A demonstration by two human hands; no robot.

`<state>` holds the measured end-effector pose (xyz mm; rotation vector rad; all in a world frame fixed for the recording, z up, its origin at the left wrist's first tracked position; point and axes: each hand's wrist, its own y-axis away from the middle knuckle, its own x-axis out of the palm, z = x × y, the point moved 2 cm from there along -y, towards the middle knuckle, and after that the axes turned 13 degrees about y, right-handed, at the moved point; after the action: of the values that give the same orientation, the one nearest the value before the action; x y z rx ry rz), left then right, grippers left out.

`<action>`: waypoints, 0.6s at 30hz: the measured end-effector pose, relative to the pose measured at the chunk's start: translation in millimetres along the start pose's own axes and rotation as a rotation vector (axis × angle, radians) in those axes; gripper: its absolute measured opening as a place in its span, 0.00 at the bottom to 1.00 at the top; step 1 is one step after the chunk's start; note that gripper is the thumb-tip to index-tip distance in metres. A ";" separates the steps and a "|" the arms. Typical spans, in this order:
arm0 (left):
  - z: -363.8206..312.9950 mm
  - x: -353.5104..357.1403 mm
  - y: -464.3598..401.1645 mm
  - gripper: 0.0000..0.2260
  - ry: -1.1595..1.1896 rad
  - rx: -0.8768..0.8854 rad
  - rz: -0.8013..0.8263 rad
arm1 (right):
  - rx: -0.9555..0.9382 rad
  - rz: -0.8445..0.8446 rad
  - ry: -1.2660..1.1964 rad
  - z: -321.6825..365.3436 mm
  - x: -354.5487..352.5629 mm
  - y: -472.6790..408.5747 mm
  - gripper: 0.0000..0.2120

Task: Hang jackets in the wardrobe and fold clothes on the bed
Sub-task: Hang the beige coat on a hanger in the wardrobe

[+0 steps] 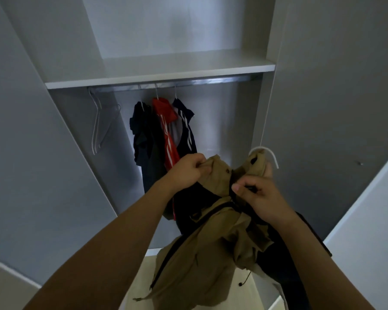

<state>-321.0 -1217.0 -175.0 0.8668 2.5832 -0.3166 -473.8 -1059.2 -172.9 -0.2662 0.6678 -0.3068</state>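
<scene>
Far off to the left of both hands, two bare hangers [98, 128] dangle from the rail [177, 82]. They look like spares, waiting for more coats.

Next along, up past the left hand, three coats hang on the rail side by side: a dark one [143, 135], a red one [167, 130] with white stripes, and a navy one [186, 128] with white stripes. They sit close together, likely to keep space free on the right.

Then comes the left hand [186, 171]. Its grip is curled tight round one shoulder of the tan jacket [202, 253], and the cloth bunches in the fist. It holds that side up so the jacket does not slide.

The jacket hangs between the two hands. Most of it droops below them, toward the person, with a dark lining showing inside.

The right hand [258, 198] is next. Its grip pinches the dark edge near the collar, thumb pressed to finger. I think it is tugging the neck into place on the hanger.

Just above and behind the right hand, the white hook [269, 154] of a hanger pokes out of the jacket's collar. So the hanger seems to be inside the jacket already. The jacket is not on the rail yet; the rail is up above both hands, inside the wardrobe [159, 73].
</scene>
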 end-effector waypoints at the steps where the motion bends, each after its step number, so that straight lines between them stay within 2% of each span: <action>1: -2.5 3.8 1.5 0.09 -0.016 0.027 -0.032 | 0.013 0.017 -0.006 -1.4 -1.6 -0.6 0.11; 5: -21.3 17.9 3.5 0.10 -0.012 0.110 -0.136 | 0.025 0.057 -0.157 3.1 -7.8 -2.0 0.10; 9: -46.2 20.1 1.1 0.08 -0.004 0.132 -0.164 | 0.038 -0.019 -0.275 6.0 -17.2 -5.4 0.12; 16: -72.2 13.5 11.3 0.03 0.111 0.084 0.044 | 0.113 -0.150 -0.332 -2.4 -22.8 -10.6 0.11; 18: -70.8 7.8 19.0 0.08 0.059 0.076 0.043 | 0.109 -0.164 -0.314 -4.5 -21.0 -9.2 0.12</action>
<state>-335.9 -1174.5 -116.6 0.9712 2.6175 -0.3845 -494.1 -1060.7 -161.4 -0.2581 0.3183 -0.4463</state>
